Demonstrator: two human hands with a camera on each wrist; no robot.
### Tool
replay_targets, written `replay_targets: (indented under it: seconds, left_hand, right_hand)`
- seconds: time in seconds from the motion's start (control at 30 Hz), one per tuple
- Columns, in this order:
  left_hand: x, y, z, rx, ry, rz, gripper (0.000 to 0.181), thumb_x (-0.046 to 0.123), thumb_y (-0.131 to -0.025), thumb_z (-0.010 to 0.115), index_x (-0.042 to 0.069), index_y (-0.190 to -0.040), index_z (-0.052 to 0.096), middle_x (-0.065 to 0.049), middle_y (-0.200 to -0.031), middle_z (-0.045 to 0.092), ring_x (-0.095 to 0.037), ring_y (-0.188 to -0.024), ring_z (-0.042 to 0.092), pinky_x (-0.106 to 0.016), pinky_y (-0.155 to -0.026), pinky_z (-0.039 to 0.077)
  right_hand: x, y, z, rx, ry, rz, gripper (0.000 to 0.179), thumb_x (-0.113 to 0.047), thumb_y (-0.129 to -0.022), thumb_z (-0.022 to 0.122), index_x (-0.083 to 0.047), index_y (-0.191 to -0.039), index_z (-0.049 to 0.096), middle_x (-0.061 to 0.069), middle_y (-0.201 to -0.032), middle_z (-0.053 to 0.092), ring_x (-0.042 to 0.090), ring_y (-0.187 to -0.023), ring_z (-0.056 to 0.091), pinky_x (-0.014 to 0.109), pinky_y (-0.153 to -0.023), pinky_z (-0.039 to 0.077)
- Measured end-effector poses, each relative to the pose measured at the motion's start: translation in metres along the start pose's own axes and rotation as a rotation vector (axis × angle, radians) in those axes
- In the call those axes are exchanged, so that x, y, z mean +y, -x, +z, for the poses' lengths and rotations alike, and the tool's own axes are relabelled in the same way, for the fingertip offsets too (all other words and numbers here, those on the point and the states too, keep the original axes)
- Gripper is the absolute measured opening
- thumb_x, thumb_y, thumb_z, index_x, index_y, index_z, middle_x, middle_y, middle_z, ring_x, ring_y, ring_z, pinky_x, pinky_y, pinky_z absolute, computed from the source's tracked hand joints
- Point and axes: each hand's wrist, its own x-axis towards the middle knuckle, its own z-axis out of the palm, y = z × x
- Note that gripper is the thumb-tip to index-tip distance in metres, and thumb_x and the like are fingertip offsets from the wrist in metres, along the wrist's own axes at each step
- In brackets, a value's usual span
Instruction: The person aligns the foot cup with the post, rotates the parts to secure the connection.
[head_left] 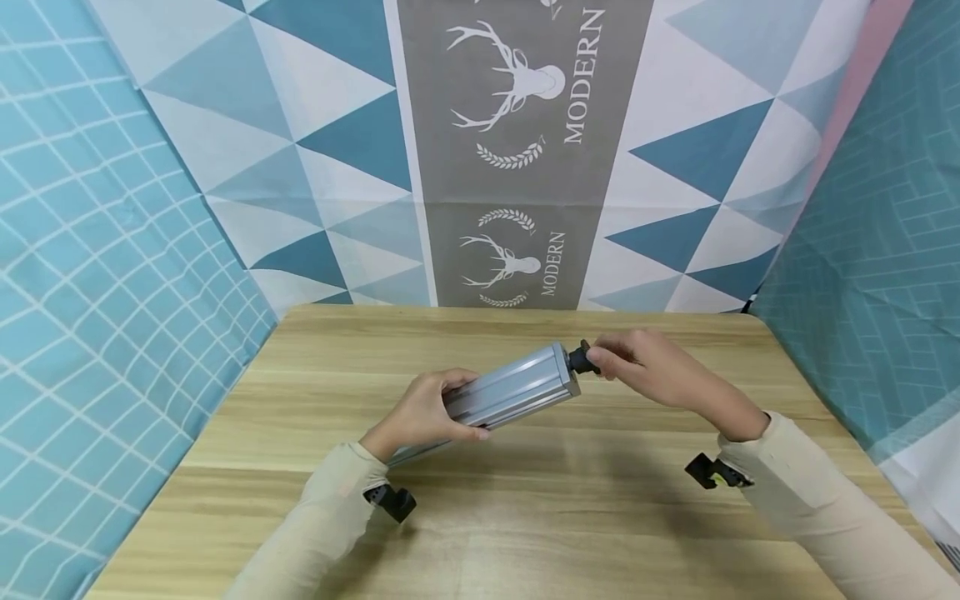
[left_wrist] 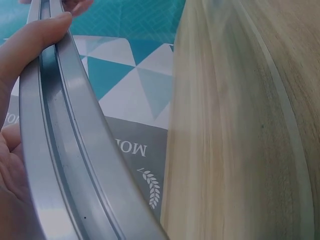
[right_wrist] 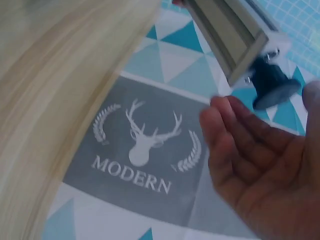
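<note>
A long grey aluminium profile (head_left: 510, 387) with grooved sides slants up to the right in the head view, its lower end near the table. My left hand (head_left: 431, 408) grips it around the middle, thumb along the near side. In the left wrist view the thumb lies across the profile's groove (left_wrist: 62, 100). A black levelling foot (head_left: 579, 358) with a round disc sticks out of the raised end. My right hand (head_left: 645, 367) is at this foot. In the right wrist view its loosely bent fingers (right_wrist: 245, 140) lie just below the disc, with the thumb tip close beside the disc's edge.
Under both hands is a wood-grain table (head_left: 525, 517). A patterned cloth (head_left: 517, 150) with deer prints hangs behind it, and blue tiled sheets (head_left: 97, 250) stand at the sides. Black wrist mounts (head_left: 390, 502) sit on both sleeves.
</note>
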Motion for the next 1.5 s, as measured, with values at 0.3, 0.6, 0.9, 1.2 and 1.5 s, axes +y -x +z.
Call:
replay_targets:
  seconds: [0.3,0.6,0.9,1.2,1.5]
  left_hand:
    - [-0.001,0.003,-0.001,0.003,0.017,-0.008,0.07,0.033,-0.059,0.091,0.007,-0.118,0.065,-0.003,-0.109,0.068,-0.013,-0.092,0.062,-0.03,-0.08,0.049]
    - [0.0,0.002,-0.001,0.002,0.019,0.001,0.067,0.032,-0.06,0.091,0.009,-0.118,0.065,-0.001,-0.109,0.068,-0.012,-0.091,0.062,-0.03,-0.08,0.05]
    - [-0.002,0.002,-0.002,-0.009,0.019,-0.018,0.068,0.036,-0.06,0.091,0.01,-0.118,0.065,-0.001,-0.108,0.068,-0.012,-0.091,0.062,-0.03,-0.079,0.049]
    - [0.0,0.001,-0.002,-0.004,0.005,-0.002,0.069,0.033,-0.06,0.091,0.008,-0.119,0.065,-0.002,-0.109,0.068,-0.012,-0.092,0.063,-0.03,-0.08,0.05]
    - [-0.001,0.001,0.001,-0.019,0.003,-0.008,0.067,0.032,-0.061,0.091,0.009,-0.118,0.065,-0.001,-0.107,0.069,-0.011,-0.09,0.063,-0.03,-0.079,0.05]
  right_hand:
    - [0.004,0.001,-0.004,-0.024,-0.041,-0.179,0.064,-0.013,-0.079,0.078,-0.019,-0.137,0.052,0.003,-0.13,0.059,0.021,-0.107,0.062,0.042,-0.084,0.051]
    - [0.004,-0.003,0.011,0.096,-0.065,-0.02,0.025,-0.036,-0.094,0.06,-0.013,-0.089,0.07,-0.007,-0.068,0.063,0.009,-0.06,0.056,0.027,-0.054,0.044]
    - [0.002,-0.002,0.003,0.034,-0.049,-0.138,0.057,-0.018,-0.082,0.076,-0.012,-0.134,0.055,0.008,-0.124,0.062,0.02,-0.102,0.062,0.04,-0.083,0.052]
    - [0.002,-0.003,0.007,0.075,-0.067,-0.063,0.028,-0.028,-0.092,0.065,-0.008,-0.112,0.069,-0.004,-0.086,0.068,0.009,-0.074,0.06,0.028,-0.065,0.05]
    - [0.005,-0.003,0.013,0.04,-0.029,-0.051,0.025,-0.033,-0.096,0.058,-0.011,-0.099,0.07,-0.003,-0.08,0.067,0.011,-0.066,0.058,0.029,-0.06,0.047]
